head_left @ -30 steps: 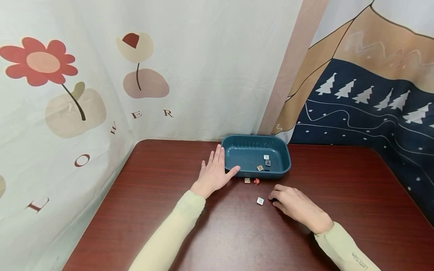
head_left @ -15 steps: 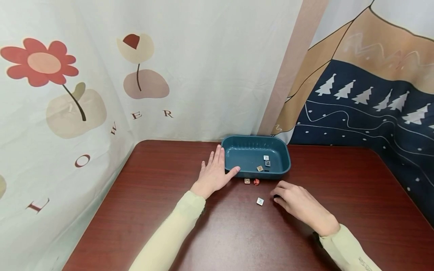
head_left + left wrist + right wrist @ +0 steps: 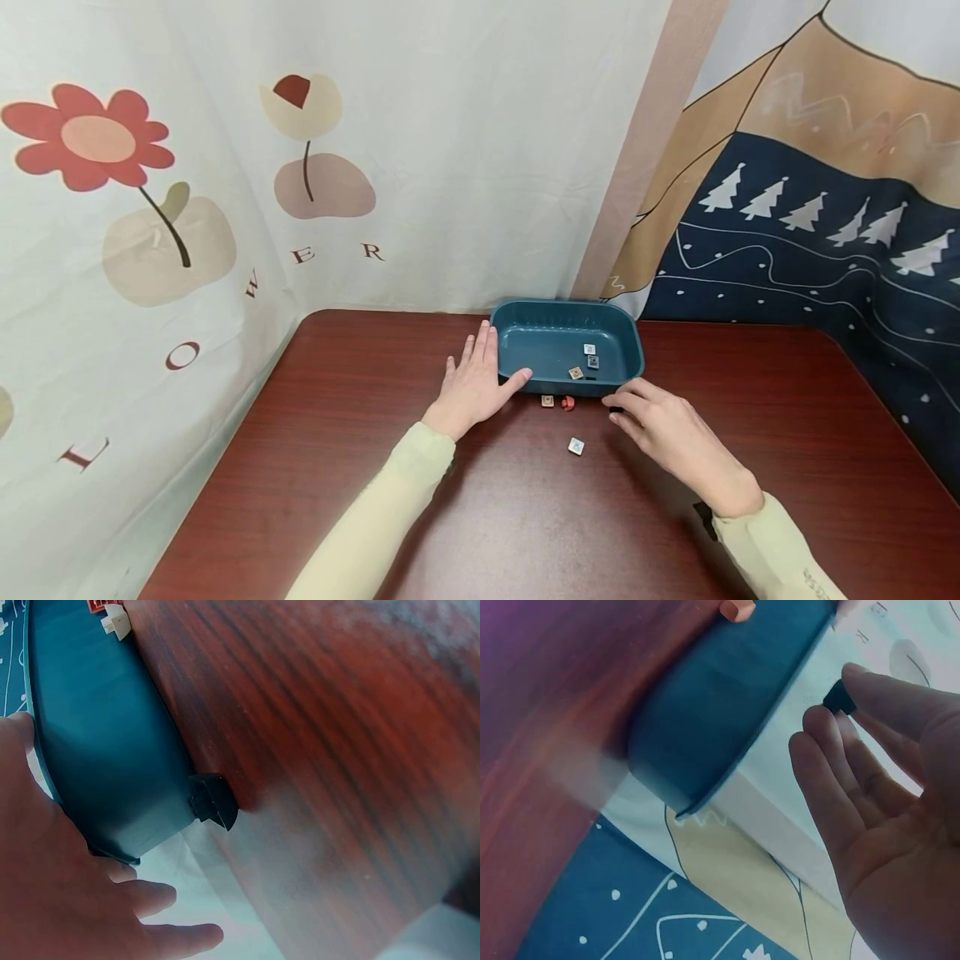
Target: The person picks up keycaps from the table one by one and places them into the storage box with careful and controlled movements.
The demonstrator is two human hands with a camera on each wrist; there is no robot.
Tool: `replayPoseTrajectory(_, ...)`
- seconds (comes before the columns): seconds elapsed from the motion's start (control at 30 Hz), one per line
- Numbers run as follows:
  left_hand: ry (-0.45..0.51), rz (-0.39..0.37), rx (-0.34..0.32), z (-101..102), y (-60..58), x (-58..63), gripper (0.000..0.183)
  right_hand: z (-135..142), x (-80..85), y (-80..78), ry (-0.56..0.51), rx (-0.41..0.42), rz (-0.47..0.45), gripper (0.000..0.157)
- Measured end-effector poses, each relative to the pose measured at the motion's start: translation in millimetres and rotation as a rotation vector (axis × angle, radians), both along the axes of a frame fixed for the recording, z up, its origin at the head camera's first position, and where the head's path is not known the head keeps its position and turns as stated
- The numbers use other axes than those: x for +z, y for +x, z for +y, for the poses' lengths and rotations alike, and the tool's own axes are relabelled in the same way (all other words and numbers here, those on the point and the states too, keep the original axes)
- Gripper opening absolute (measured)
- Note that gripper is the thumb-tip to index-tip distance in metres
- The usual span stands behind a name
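A dark teal plastic tray stands at the table's back edge. My left hand rests against its left end, fingers straight and thumb over the front rim. Just off the tray's front right corner, my right hand pinches a small black keycap between thumb and fingertips. Inside the tray lie a white keycap, a dark one and a beige keycap. Outside its front wall sit another beige keycap and a red keycap. A further white keycap lies nearer me.
In the left wrist view, one more black keycap lies on the table by the tray wall; the left hand covers that spot in the head view. Printed curtains hang right behind the brown table.
My right hand has lifted from beside the loose white keycap toward the tray's front right corner, carrying the black keycap. The left hand and the tray have stayed put.
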State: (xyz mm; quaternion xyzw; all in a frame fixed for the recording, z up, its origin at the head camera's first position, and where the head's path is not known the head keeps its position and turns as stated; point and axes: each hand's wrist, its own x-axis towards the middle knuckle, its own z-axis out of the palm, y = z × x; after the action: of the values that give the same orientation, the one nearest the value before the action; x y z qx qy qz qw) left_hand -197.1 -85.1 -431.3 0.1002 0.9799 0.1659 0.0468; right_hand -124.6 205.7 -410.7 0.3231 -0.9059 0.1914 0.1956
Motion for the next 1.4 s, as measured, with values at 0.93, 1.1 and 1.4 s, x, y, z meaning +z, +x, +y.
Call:
replayPoseTrajectory(0.93,0.000,0.009,-0.003,-0.3,-0.4,-2.2,0.103,0.3,16.3,-18.4,-0.136,-0.121,-0.021,0.031)
replayPoseTrajectory(1.1,-0.002,0.011,-0.004,-0.3,-0.4,-2.7,0.103,-1.5,15.0,-22.8,-0.167,-0.129,-0.022,0.031)
replayPoseTrajectory(1.4,0.006,0.009,-0.005,-0.8,-0.7,-3.4,0.103,-7.2,10.3,-34.1,-0.191,-0.130,-0.017,0.030)
